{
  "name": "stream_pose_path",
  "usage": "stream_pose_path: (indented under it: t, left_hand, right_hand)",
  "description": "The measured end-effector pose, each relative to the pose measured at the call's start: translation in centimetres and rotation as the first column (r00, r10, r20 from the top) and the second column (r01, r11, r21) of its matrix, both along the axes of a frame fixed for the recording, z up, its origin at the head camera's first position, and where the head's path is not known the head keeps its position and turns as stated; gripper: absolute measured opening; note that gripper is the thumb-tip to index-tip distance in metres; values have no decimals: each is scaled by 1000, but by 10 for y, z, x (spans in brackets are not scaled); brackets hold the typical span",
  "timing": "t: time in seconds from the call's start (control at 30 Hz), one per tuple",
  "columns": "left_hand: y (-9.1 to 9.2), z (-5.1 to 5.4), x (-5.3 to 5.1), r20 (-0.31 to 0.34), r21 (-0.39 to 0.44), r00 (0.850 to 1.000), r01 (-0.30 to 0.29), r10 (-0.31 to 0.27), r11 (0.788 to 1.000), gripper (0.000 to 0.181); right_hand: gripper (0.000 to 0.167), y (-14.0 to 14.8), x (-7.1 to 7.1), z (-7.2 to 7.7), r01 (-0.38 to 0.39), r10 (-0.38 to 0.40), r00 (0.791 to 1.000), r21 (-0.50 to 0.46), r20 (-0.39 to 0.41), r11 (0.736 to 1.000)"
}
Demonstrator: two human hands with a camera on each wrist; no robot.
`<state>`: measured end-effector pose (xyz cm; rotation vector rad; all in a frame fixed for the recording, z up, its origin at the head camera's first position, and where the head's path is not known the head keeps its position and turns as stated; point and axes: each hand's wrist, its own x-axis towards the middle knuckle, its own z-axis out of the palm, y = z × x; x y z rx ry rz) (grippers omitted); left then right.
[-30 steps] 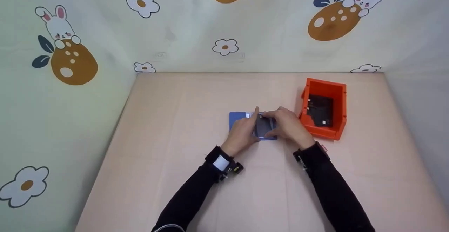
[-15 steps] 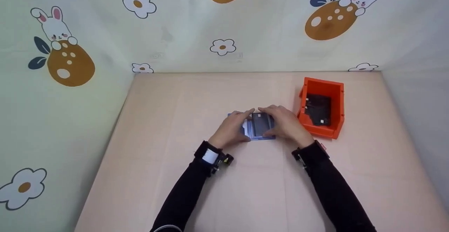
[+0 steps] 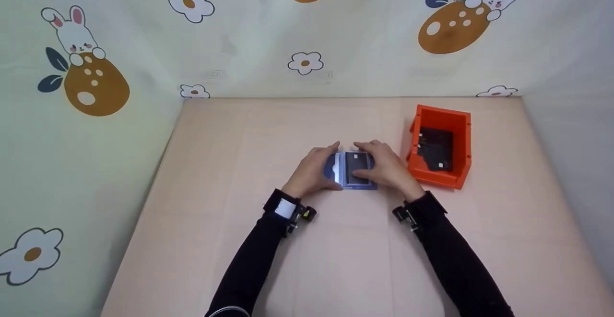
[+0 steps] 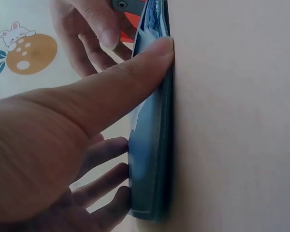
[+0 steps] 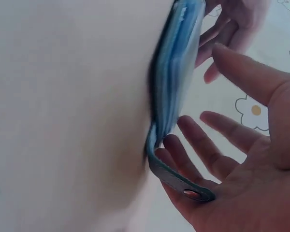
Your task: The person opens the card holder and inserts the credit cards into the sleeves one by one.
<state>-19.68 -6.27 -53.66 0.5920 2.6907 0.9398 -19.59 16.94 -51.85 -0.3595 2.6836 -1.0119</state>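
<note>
A blue card holder lies spread on the table, with clear sleeves and a dark card on its right part. My left hand grips its left part between thumb and fingers, at the near and far edges. In the left wrist view, the left thumb presses the edge of the card holder. My right hand is at the right end, its thumb over the dark card. The right wrist view shows those fingers loosely extended beside the snap strap, the thumb apart from the sleeves.
An orange-red bin stands close to the right hand, with black card-like pieces inside. A patterned cloth wall rises behind the pale table.
My left hand has shifted left from the middle of the card holder to its left part, uncovering the clear sleeves. My right thumb has come further over the dark card.
</note>
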Motion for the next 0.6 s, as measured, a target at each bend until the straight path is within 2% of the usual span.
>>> stream_pose_path:
  t: [0.3, 0.5, 0.6]
  left_hand:
    - [-1, 0, 0, -7, -7, 1000, 18, -18, 1000, 114]
    - [-3, -2, 1, -30, 8, 999, 28, -28, 1000, 111]
    - [-4, -3, 0, -43, 12, 998, 38, -37, 999, 110]
  right_hand:
    - [69, 4, 1, 1, -3, 3, 1000, -22, -23, 1000]
    - [89, 3, 0, 1, -77, 78, 997, 44, -16, 996]
    - [94, 3, 0, -1, -71, 72, 997, 42, -6, 997]
